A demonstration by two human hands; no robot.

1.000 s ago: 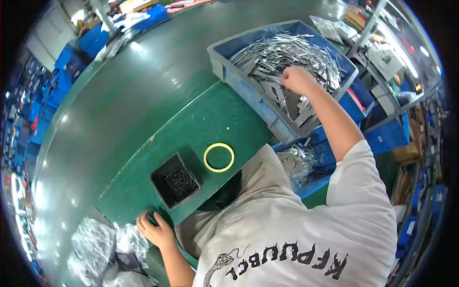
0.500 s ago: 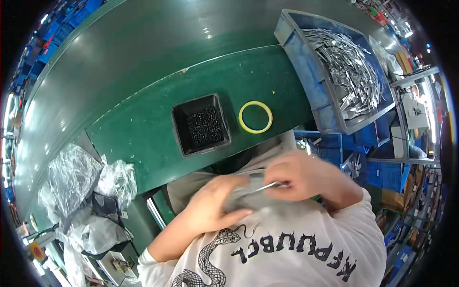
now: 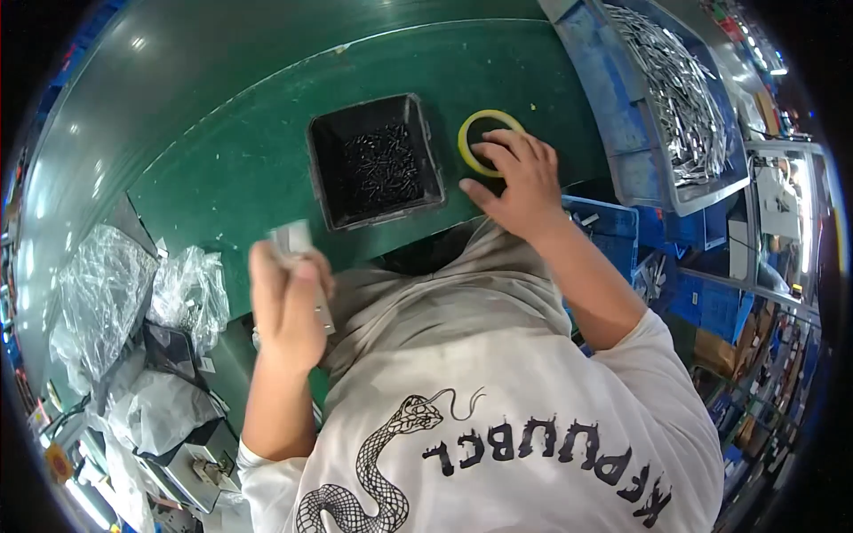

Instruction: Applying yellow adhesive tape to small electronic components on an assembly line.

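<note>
My left hand (image 3: 291, 298) is closed around a flat, silvery-grey piece (image 3: 293, 242) in front of the bench's near edge. One end sticks up past the fingers and another part shows below them; motion blur hides its exact kind. Over the green bench top, my right hand (image 3: 526, 182) reaches to a yellow tape roll (image 3: 465, 149) lying flat. Its thumb and fingers are apart, with the fingertips over the roll's right side and opening. Whether they touch the ring, I cannot tell. Left of the roll sits a black bin (image 3: 330, 191) holding small black screw-like parts (image 3: 384, 164).
A blue crate (image 3: 613, 98) full of thin metal strips (image 3: 680, 98) stands at the far right. Clear plastic bags (image 3: 107, 284) gather at the left. Below the crate is a blue basket (image 3: 609, 235). A grey metal surface (image 3: 222, 53) runs behind the bench.
My hands have parted from in front of my body. The left moved left with the grey piece; the right went up to the tape roll and no longer holds the thin shiny strip.
</note>
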